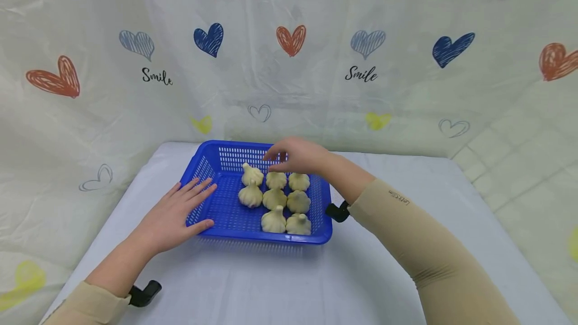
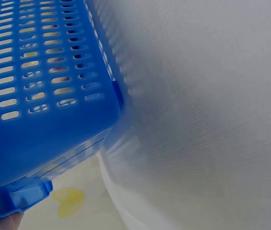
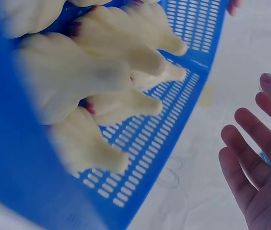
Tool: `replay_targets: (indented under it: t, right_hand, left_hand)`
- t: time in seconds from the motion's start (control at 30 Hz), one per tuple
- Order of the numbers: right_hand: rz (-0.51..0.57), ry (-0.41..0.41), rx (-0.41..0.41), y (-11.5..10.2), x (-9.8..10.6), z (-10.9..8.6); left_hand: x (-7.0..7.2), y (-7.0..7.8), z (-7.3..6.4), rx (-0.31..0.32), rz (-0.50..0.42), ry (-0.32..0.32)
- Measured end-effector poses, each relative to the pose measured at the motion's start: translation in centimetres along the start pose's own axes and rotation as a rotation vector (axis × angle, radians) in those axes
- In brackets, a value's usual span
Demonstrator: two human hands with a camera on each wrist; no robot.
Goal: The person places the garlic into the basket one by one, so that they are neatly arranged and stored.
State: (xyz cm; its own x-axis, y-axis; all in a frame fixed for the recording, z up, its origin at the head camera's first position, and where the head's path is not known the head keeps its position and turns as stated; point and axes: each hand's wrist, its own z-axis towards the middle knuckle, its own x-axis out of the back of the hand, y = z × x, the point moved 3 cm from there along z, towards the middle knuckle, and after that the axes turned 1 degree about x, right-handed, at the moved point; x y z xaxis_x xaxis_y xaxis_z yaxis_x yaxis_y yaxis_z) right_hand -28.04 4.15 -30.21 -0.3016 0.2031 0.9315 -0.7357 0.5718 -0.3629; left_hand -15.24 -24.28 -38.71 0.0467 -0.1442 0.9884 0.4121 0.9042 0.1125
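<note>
Several garlic bulbs [image 1: 274,198] stand in rough rows in a blue plastic basket [image 1: 257,235], filling its middle and right side. My left hand [image 1: 178,214] rests with spread fingers on the basket's left rim, thumb at the front corner. Over the back row of bulbs hovers my right hand [image 1: 300,155], fingers bent loosely with a gap to the thumb and nothing between them. In the right wrist view the right hand [image 3: 260,163] shows parted fingers beside the garlic bulbs [image 3: 82,76]. From the left wrist, the basket's slotted wall [image 2: 44,124] appears, with a bit of the hand below.
The basket sits on a table with a white cloth [image 1: 384,270]. Behind it hangs a pale curtain [image 1: 316,99] printed with hearts and the word Smile. A black wrist camera mount [image 1: 337,211] juts beside the basket's right rim, another [image 1: 145,293] near the left wrist.
</note>
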Motion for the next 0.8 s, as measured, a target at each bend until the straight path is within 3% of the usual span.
replay_targets:
  t: [0.27, 0.63, 0.8]
  right_hand:
    - [0.037, 0.083, -0.026, 2.4, 0.5, -4.0]
    - [0.034, 0.148, -0.169, 5.5, -0.5, -11.2]
    - [0.037, 0.168, -0.209, 6.7, -1.1, -14.4]
  left_hand:
    - [0.0, 0.0, -0.1, -0.002, -0.012, 0.015]
    - [0.0, 0.1, -0.2, -0.027, -0.01, 0.052]
    - [0.1, 0.3, -0.1, -0.018, -0.007, 0.031]
